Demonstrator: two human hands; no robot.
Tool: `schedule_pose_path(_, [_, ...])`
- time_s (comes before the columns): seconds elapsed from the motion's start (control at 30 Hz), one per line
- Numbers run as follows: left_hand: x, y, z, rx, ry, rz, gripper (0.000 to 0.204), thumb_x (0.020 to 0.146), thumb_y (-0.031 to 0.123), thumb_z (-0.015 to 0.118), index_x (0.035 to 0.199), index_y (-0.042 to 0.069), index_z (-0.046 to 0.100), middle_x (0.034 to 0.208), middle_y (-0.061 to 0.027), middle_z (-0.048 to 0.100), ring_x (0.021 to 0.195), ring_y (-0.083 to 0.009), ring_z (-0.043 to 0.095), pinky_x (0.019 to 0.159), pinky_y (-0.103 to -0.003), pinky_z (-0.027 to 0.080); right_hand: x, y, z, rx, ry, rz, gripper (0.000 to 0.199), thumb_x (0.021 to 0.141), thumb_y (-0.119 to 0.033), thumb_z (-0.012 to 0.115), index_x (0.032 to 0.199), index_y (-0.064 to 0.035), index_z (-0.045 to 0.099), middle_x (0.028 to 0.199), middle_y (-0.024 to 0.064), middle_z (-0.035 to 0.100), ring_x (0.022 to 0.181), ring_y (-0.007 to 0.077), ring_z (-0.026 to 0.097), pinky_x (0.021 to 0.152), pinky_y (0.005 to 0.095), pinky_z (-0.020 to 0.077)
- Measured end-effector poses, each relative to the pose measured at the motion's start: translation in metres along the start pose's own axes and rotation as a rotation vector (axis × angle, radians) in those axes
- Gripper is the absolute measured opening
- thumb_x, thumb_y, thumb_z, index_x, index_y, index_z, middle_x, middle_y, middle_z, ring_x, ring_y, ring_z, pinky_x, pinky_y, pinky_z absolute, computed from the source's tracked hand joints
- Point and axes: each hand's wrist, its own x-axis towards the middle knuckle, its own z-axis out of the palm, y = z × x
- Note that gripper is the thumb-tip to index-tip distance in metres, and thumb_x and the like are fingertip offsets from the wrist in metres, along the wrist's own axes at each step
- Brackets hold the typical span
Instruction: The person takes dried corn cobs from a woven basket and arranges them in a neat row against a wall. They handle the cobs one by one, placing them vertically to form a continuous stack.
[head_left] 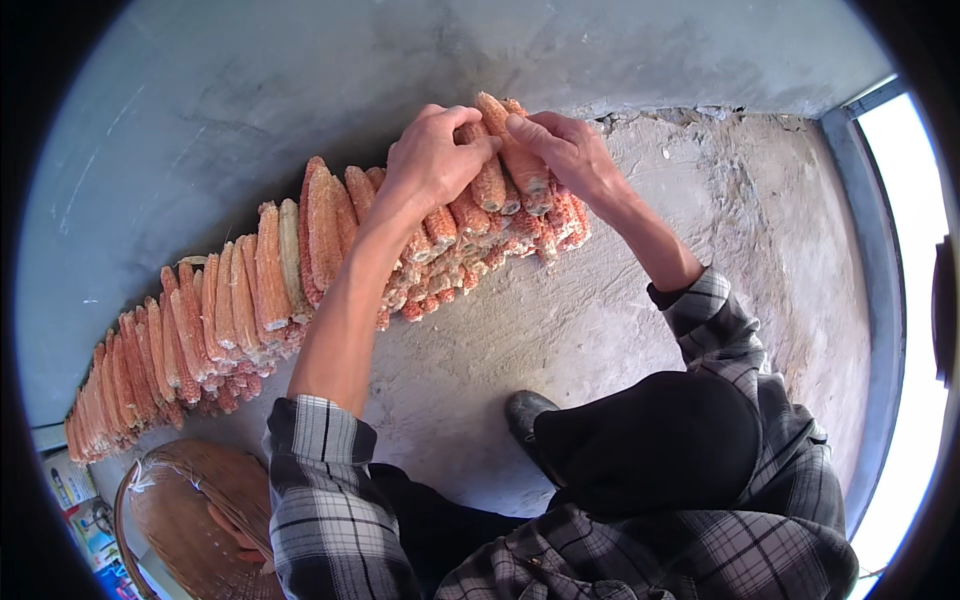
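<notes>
A long stack of stripped corn cobs (235,300), orange-red, runs along the foot of the grey wall. At its right end my left hand (432,160) closes on a corn cob (484,172), thumb and fingers bent round its upper part. Beside it my right hand (568,150) grips another, thicker corn cob (522,168), with the thumb near its top. Both of these cobs lie side by side on top of the pile, their blunt ends pointing toward me. The fingertips of my right hand are hidden behind its cob.
A round woven basket (165,505) with a few cobs in it stands at the lower left. Colourful packages (92,530) lie beyond it. The rough concrete floor (610,310) spreads in front of the stack, and a bright doorway (905,230) opens at the right.
</notes>
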Motion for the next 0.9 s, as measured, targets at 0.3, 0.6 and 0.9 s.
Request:
schedule_pose_path(0.3, [-0.006, 0.0, -0.002, 0.11, 0.029, 0.221, 0.048, 0.085, 0.037, 0.061, 0.123, 0.008, 0.059, 0.134, -0.0141, 0.049, 0.124, -0.0287, 0.046, 0.104, -0.04, 0.037, -0.002, 0.014, -0.027, 0.318, -0.049, 0.071, 0.035, 0.097, -0.029, 0.048, 0.111, 0.0006, 0.063, 0.071, 0.0, 0.056, 0.051, 0.0049, 0.041, 0.046, 0.0219, 0.0377])
schedule_pose_path(0.6, [-0.011, 0.004, -0.001, 0.166, -0.1, 0.296, 0.039, 0.094, 0.029, 0.05, 0.129, 0.011, 0.054, 0.134, -0.0121, 0.049, 0.125, -0.0298, 0.044, 0.106, -0.04, 0.035, 0.001, 0.036, -0.033, 0.336, 0.003, 0.034, 0.03, 0.095, -0.021, 0.051, 0.113, -0.0001, 0.062, 0.083, 0.0011, 0.062, 0.058, 0.0044, 0.047, 0.052, 0.0209, 0.0417])
schedule_pose_path(0.9, [-0.014, -0.001, 0.001, 0.185, -0.031, 0.279, 0.056, 0.093, 0.049, 0.045, 0.134, 0.011, 0.049, 0.14, -0.013, 0.044, 0.126, -0.0315, 0.041, 0.105, -0.042, 0.034, 0.014, 0.062, -0.001, 0.363, 0.105, -0.089, 0.062, 0.094, -0.045, 0.05, 0.132, 0.0042, 0.045, 0.133, 0.0199, 0.048, 0.126, 0.0268, 0.043, 0.105, 0.0371, 0.0341])
